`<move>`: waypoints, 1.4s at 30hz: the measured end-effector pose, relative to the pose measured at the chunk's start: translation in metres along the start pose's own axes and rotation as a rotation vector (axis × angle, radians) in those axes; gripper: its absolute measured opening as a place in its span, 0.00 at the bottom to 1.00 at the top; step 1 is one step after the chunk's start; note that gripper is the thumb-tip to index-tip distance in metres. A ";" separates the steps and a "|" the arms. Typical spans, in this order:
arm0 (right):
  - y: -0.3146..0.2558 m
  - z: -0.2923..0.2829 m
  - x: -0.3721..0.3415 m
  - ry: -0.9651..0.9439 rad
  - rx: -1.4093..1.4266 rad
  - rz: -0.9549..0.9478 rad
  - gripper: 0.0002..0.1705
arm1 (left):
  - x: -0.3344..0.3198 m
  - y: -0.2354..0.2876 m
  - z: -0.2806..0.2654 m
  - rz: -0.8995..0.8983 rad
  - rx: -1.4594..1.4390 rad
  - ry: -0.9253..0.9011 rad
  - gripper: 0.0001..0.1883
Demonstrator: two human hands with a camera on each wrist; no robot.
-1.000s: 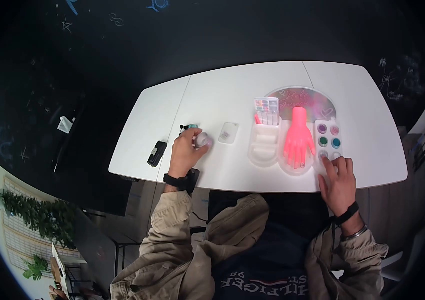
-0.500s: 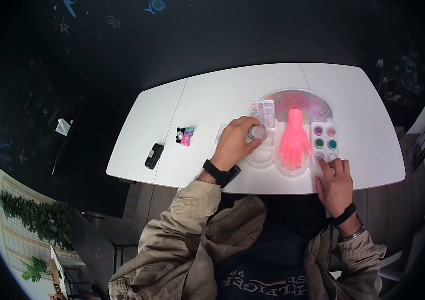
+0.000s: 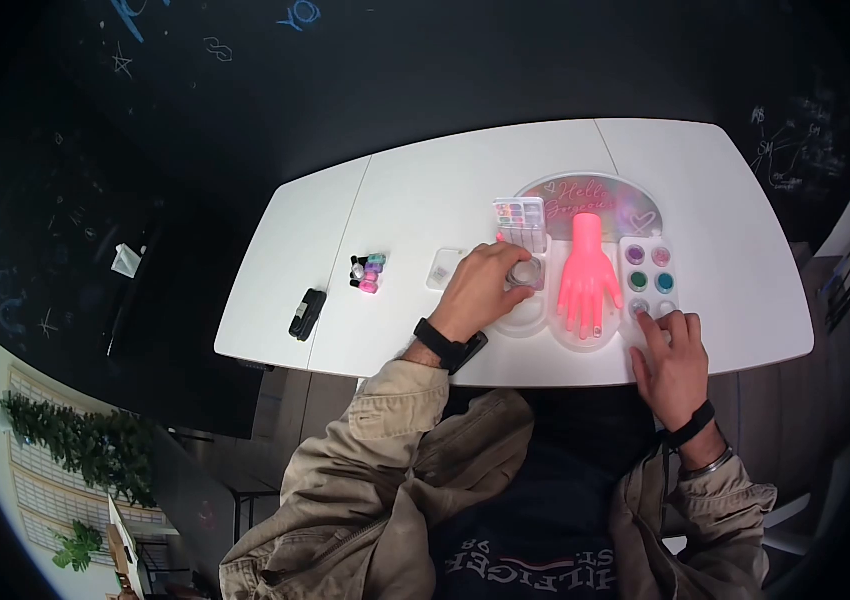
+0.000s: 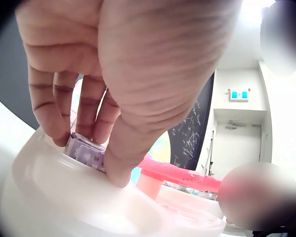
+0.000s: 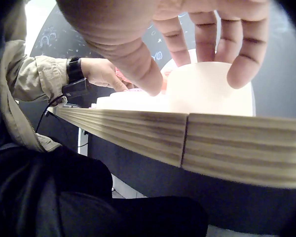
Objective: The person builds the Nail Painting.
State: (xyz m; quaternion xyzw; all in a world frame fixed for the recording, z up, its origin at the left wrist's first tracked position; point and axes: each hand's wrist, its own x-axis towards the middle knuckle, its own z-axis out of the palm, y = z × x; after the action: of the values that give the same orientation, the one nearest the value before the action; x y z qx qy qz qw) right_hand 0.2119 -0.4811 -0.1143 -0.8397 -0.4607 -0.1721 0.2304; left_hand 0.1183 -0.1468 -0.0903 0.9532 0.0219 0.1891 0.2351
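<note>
Watching the smooth white table (image 3: 425,190): I have it spread beneath the left hand (image 3: 477,290) and the right hand (image 3: 673,365).
Half-round iridescent backdrop (image 3: 635,195): it stands beyond both hands.
Hot-pink plastic model hand (image 3: 590,275): it lies between the two hands, fingers toward the wearer; a sideways swing of either wrist could knock it.
Left hand: thumb and fingertips pinch the container, well apart from the other hand.
Right hand: loosely bent, fingertips on the tray under it, clamped on nothing I can make out.
White hollowed tray (image 3: 522,325): under the left fingertips; its slick rim could tip the container if that meets the edge at a slant.
White tray of glitter pots (image 3: 650,268): under the right fingertips; too much weight on the near end could, I judge, tilt it.
White upright palette case (image 3: 520,222): just beyond the left fingers, where a raised knuckle could topple it.
Black oblong case (image 3: 307,314): well left of the left hand.
Small coloured bottles (image 3: 371,272): clustered left of the left hand.
Round clear-topped container with a lilac side (image 3: 526,273): in the left pinch at the hollowed tray; whether it is seated I cannot tell. A loose pinch could drop it.
</note>
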 end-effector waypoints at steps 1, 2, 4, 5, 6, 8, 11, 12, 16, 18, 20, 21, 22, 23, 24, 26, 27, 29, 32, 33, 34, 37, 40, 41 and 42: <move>0.000 0.000 0.000 0.001 0.002 -0.001 0.32 | 0.000 -0.002 0.001 0.005 -0.005 -0.004 0.23; 0.000 0.000 0.000 -0.001 0.002 0.000 0.33 | -0.001 -0.003 0.002 0.009 -0.009 -0.007 0.23; -0.001 -0.001 0.000 -0.007 0.001 0.001 0.33 | -0.002 0.003 0.001 -0.029 -0.030 -0.002 0.22; -0.001 -0.001 0.000 -0.005 0.001 0.001 0.33 | -0.002 0.006 0.000 -0.048 -0.041 0.000 0.21; -0.001 0.000 0.000 -0.004 0.002 0.001 0.33 | -0.002 0.006 0.000 -0.055 -0.023 -0.005 0.21; 0.000 0.000 0.000 -0.004 0.001 0.002 0.33 | -0.001 0.006 0.002 -0.067 0.015 -0.014 0.20; 0.000 0.001 -0.001 -0.008 -0.001 0.002 0.33 | -0.002 0.008 0.006 -0.039 0.048 0.007 0.18; 0.000 0.001 -0.001 -0.009 -0.002 0.002 0.33 | -0.002 0.007 0.009 -0.037 0.069 0.003 0.18; -0.001 0.000 0.000 -0.005 -0.009 -0.004 0.33 | -0.001 0.005 0.016 -0.039 0.131 -0.011 0.15; 0.000 0.001 -0.001 -0.009 -0.004 0.002 0.33 | -0.001 0.004 0.015 -0.031 0.125 -0.001 0.13; 0.000 0.001 -0.001 -0.006 0.000 -0.001 0.33 | -0.004 0.000 0.009 -0.005 0.093 0.025 0.12; 0.000 0.000 0.000 -0.002 0.002 -0.007 0.33 | -0.006 -0.002 0.005 -0.025 0.075 0.064 0.11; 0.000 0.000 0.000 0.002 0.003 -0.011 0.33 | -0.007 -0.004 -0.002 -0.045 0.055 0.099 0.11; 0.000 -0.001 -0.001 -0.002 0.001 -0.008 0.33 | -0.009 -0.007 -0.008 -0.063 0.035 0.132 0.11; 0.000 -0.001 -0.001 -0.007 -0.001 -0.005 0.33 | -0.011 -0.014 -0.015 -0.094 0.046 0.160 0.11; 0.000 0.000 -0.001 -0.011 -0.002 -0.002 0.33 | -0.016 -0.028 -0.031 -0.224 0.067 0.155 0.12; 0.000 0.000 -0.001 -0.012 -0.003 -0.001 0.33 | -0.020 -0.035 -0.038 -0.290 0.078 0.154 0.13; 0.000 0.000 0.000 -0.013 -0.005 0.002 0.33 | -0.034 -0.064 -0.045 -0.315 0.204 0.128 0.20; -0.001 0.000 0.000 -0.015 -0.009 0.004 0.33 | -0.047 -0.077 -0.043 -0.391 0.333 0.029 0.29; 0.000 0.001 0.000 -0.012 -0.012 0.001 0.33 | -0.050 -0.078 -0.043 -0.425 0.365 -0.012 0.33; 0.000 0.001 -0.001 -0.010 -0.015 -0.002 0.33 | -0.052 -0.077 -0.042 -0.450 0.360 -0.012 0.34; -0.002 0.000 0.000 -0.020 -0.007 0.008 0.33 | -0.052 -0.071 -0.031 -0.511 0.347 -0.010 0.37; 0.000 0.002 -0.002 -0.017 -0.004 0.005 0.34 | -0.049 -0.072 -0.025 -0.532 0.363 0.021 0.37; -0.001 0.002 -0.001 -0.018 -0.008 0.001 0.34 | -0.049 -0.076 -0.020 -0.528 0.372 0.031 0.38; -0.001 0.001 -0.001 -0.018 -0.013 -0.001 0.34 | -0.050 -0.080 -0.018 -0.522 0.382 0.039 0.38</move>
State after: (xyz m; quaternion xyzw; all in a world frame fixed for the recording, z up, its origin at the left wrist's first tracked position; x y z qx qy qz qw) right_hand 0.2102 -0.4807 -0.1159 -0.8425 -0.4621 -0.1675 0.2207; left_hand 0.0691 -0.0743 -0.1292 0.9384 0.3052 0.1332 0.0922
